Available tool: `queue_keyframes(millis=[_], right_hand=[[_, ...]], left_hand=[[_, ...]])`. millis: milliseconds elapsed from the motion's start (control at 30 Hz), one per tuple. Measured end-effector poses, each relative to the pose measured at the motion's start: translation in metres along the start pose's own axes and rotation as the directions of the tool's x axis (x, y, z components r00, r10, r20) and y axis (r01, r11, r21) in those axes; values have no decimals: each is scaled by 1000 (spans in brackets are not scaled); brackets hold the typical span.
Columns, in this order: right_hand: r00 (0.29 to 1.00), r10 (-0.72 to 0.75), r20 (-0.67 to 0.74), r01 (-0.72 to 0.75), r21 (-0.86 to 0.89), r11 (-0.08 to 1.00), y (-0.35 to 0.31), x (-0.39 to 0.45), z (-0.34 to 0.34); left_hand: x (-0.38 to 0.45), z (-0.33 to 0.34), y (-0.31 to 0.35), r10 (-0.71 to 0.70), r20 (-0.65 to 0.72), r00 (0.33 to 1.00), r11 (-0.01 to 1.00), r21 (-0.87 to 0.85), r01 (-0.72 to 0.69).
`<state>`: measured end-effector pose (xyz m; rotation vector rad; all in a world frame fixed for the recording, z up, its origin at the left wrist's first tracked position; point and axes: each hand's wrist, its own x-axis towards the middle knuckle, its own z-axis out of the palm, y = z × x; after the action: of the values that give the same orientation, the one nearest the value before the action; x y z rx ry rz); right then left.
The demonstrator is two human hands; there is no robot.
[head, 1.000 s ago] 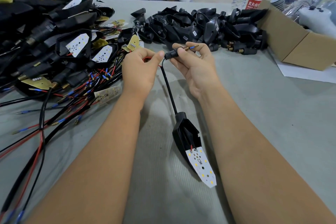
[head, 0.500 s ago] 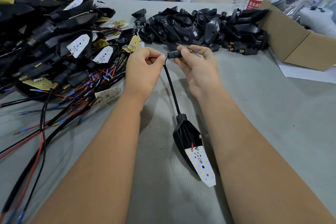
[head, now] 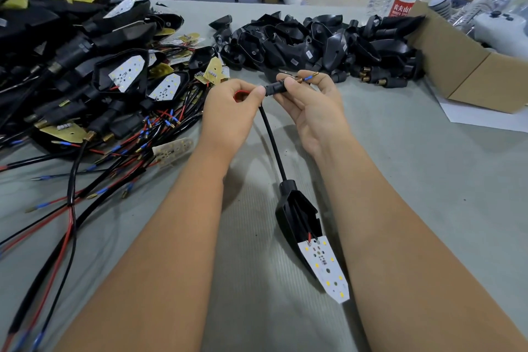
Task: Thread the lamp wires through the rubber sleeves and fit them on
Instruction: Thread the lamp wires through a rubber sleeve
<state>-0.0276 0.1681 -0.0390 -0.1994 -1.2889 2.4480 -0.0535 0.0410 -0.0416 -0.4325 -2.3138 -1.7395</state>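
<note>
A: Where do we have the rubber sleeve (head: 275, 88)?

B: Up off the grey table (head: 400, 180), between our hands. Our right hand (head: 311, 106) pinches it with curled fingers; a blue-tipped wire end (head: 310, 77) sticks out past it.

A: And our left hand (head: 231, 114)?

B: Just beside the sleeve, fingers clenched round a red wire (head: 240, 93).

A: The lamp (head: 308, 237)?

B: Lying below the sleeve on the table, its black cable (head: 271, 140) running up to it. Wired lamps (head: 114, 80) are piled left of the sleeve, empty black housings (head: 314, 43) beyond it.
</note>
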Motion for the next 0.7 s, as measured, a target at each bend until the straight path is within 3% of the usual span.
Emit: queue_keyframes(millis=[200, 500, 700], right_hand=[[998, -5, -58, 8, 45, 999, 0, 1, 0], [999, 40, 31, -41, 5, 999, 2, -3, 6], [1000, 20, 12, -20, -16, 1000, 2, -4, 7]], left_hand=[[3, -2, -4, -87, -138, 987, 996, -21, 85], [3, -1, -4, -137, -48, 989, 974, -187, 126], [6, 0, -8, -193, -107, 975, 962, -215, 167]])
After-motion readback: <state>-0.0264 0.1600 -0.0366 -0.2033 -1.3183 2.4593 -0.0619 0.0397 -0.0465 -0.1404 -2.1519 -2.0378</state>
